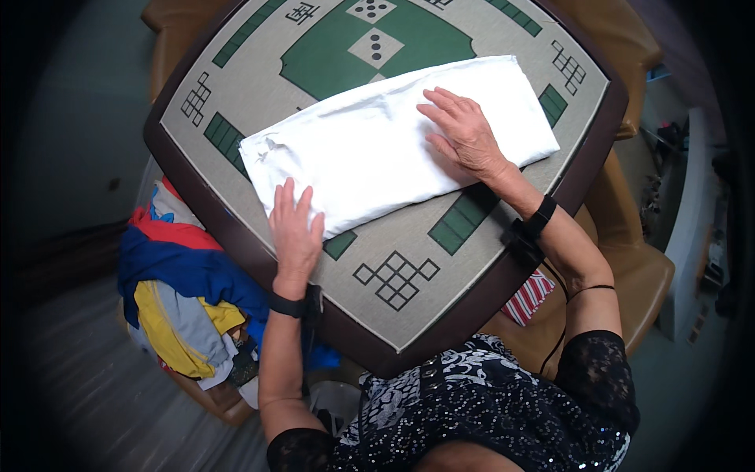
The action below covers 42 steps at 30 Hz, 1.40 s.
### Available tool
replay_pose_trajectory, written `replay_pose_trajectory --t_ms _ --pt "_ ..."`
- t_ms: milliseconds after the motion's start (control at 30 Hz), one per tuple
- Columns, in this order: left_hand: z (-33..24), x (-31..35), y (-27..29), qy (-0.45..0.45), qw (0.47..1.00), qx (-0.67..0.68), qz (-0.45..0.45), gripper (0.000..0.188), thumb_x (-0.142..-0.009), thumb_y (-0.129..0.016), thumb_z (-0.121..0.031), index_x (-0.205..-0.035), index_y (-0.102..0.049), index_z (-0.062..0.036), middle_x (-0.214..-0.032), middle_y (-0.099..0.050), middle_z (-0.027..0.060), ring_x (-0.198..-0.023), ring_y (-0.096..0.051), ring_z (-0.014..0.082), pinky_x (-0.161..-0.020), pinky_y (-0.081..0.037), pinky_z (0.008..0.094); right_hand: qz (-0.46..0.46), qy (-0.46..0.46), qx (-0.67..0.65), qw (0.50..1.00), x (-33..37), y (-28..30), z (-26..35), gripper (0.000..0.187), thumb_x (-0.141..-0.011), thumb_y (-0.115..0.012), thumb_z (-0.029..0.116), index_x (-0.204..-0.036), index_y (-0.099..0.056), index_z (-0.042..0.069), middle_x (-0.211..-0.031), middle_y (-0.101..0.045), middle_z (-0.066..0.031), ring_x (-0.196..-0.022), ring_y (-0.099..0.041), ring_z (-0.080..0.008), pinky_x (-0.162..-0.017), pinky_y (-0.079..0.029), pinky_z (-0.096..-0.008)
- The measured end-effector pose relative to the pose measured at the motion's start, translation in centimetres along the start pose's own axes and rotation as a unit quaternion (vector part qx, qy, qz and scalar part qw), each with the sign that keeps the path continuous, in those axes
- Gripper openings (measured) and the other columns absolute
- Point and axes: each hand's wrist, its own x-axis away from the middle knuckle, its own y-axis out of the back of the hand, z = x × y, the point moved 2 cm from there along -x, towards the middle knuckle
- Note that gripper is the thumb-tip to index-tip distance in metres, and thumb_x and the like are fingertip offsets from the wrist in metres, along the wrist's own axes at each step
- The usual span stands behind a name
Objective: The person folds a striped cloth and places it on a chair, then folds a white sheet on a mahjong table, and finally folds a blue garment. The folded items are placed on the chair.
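Patterned tabletop point(393, 232) lies partly hidden beneath white cloth point(370, 149).

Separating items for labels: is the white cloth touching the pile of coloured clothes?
Apart. The head view shows the brown table rim plainly between the white cloth and the pile of coloured clothes.

White cloth point(362, 157) glares, nearly washed out, amid dark fisheye edges.

grey-and-green patterned desk point(338, 291) with dark maroon rim, tan padded chairs point(633, 271) around it, streaked grey floor point(86, 377) at lower left, dim shadowy edges
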Motion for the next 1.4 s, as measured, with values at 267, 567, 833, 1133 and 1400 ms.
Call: replay_pose_trajectory --t_ms 267,567,833,1133,1400 --pt "1.6 4.1 2.0 0.287 0.907 0.286 -0.11 0.042 -0.078 -0.058 -0.003 -0.118 -0.048 0.0027 -0.119 -0.05 0.018 -0.105 -0.052 0.0248 -0.085 -0.044 0.0313 0.092 0.002 0.066 0.994 1.2 -2.2 -1.3 0.045 -0.084 -0.052 0.032 -0.125 -0.048 0.013 -0.139 -0.033 -0.0117 -0.132 -0.025 -0.0268 -0.106 -0.018 -0.0463" --pt "4.1 5.5 1.8 0.349 0.845 0.394 -0.097 0.021 -0.081 -0.062 -0.011 -0.096 -0.057 0.0039 -0.079 -0.059 0.0028 -0.068 -0.053 0.0065 -0.063 -0.043 0.019 0.164 0.112 0.001 0.98 6.9 2.0 2.9 0.062 -0.081 -0.051 0.045 -0.129 -0.04 0.008 -0.138 -0.034 -0.0155 -0.13 -0.028 -0.0325 -0.103 -0.02 -0.053" --pt "3.1 4.8 1.6 0.303 0.913 0.256 -0.096 0.017 -0.078 -0.063 -0.013 -0.076 -0.054 0.0018 -0.061 -0.049 0.0014 -0.054 -0.041 0.0069 -0.051 -0.037 0.025 0.037 0.079 0.068 0.994 8.5 1.6 0.4 0.039 -0.073 -0.054 -0.002 -0.111 -0.052 0.003 -0.124 -0.049 -0.0146 -0.119 -0.045 -0.0284 -0.096 -0.033 -0.0466" --pt "1.7 7.6 2.3 0.337 0.853 0.396 -0.04 0.013 -0.081 -0.059 -0.007 -0.076 -0.051 0.0007 -0.061 -0.048 -0.0015 -0.052 -0.042 0.003 -0.046 -0.034 0.0199 0.003 0.098 0.038 0.995 9.2 3.8 1.0 0.022 -0.074 -0.053 -0.003 -0.095 -0.056 0.002 -0.109 -0.058 -0.0125 -0.105 -0.056 -0.0271 -0.088 -0.041 -0.0447" --pt "3.1 5.8 2.8 0.29 0.926 0.238 -0.05 0.019 -0.082 -0.06 -0.015 -0.087 -0.057 0.0036 -0.067 -0.059 0.0065 -0.062 -0.056 0.0115 -0.057 -0.044 0.0251 0.039 0.072 -0.023 0.996 7.8 3.7 1.7 0.026 -0.076 -0.058 0.009 -0.101 -0.056 0.003 -0.116 -0.053 -0.0142 -0.112 -0.049 -0.0298 -0.091 -0.037 -0.0449"
